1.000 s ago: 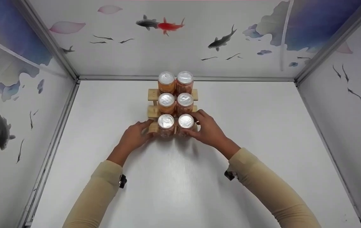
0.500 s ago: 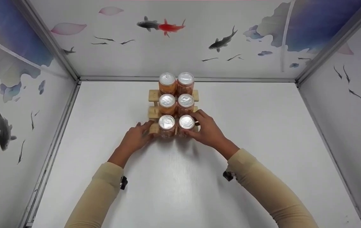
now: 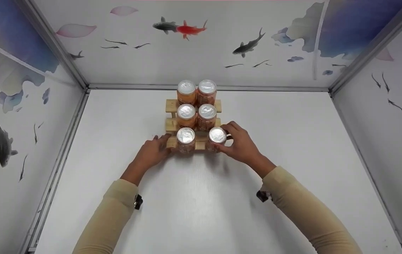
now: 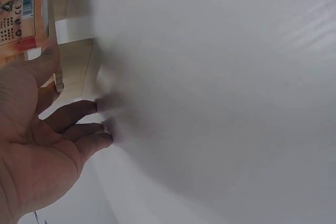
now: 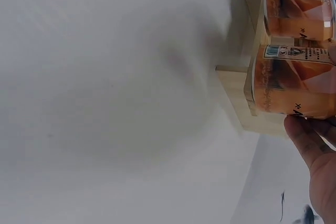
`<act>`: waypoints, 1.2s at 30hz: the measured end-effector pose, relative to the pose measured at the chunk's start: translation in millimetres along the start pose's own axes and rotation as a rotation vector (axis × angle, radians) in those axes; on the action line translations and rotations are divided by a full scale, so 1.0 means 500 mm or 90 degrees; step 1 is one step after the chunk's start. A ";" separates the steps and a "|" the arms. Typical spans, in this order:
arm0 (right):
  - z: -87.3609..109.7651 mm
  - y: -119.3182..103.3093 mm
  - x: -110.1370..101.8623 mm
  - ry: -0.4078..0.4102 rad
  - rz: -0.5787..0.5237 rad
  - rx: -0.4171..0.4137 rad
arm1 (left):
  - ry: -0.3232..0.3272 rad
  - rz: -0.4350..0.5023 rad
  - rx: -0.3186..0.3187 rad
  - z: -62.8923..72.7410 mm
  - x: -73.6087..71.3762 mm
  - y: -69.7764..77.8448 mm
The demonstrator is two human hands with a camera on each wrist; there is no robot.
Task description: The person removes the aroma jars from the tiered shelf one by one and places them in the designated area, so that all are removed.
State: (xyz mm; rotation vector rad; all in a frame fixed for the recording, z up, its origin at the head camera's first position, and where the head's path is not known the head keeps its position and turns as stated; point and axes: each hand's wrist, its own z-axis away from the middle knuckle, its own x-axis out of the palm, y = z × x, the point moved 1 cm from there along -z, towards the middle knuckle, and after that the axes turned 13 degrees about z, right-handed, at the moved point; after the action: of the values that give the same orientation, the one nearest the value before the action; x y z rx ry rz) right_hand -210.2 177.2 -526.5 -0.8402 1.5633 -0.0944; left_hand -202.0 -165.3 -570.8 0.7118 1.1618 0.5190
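A stepped wooden rack (image 3: 200, 144) stands near the back of the table, bearing silver-lidded jars in two columns on three steps. My right hand (image 3: 242, 145) grips the front right jar (image 3: 217, 135) between thumb and fingers, at the right end of the lowest step. In the right wrist view its orange label (image 5: 294, 85) faces the camera. The front left jar (image 3: 186, 136) stands upright on the same step, apart from the held one. My left hand (image 3: 151, 152) pinches the left end of that step with thumb and index finger; its other fingers (image 4: 86, 142) extend beside the rack.
Behind, the middle-step jars (image 3: 186, 112) and top-step jars (image 3: 207, 87) stand side by side in pairs. White panels (image 3: 201, 70) with painted fish enclose the white table (image 3: 193, 204) at the back and both sides.
My right hand has slid the front right jar to the right along the lowest step, widening the gap between the two front jars. My left hand stays at the rack's left end.
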 end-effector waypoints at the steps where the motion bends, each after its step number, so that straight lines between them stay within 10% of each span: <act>1: 0.002 0.005 -0.004 0.003 0.002 0.003 | 0.001 0.000 0.002 0.000 0.000 -0.001; 36: 0.014 0.158 -0.033 0.016 0.009 0.176 | -0.011 -0.001 -0.012 -0.006 -0.004 -0.001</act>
State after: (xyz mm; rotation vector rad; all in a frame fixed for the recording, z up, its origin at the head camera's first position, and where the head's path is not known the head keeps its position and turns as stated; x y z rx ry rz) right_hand -240.7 246.6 -555.4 -0.6126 1.5371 -0.3044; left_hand -205.4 -166.5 -570.7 0.6980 1.1403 0.5200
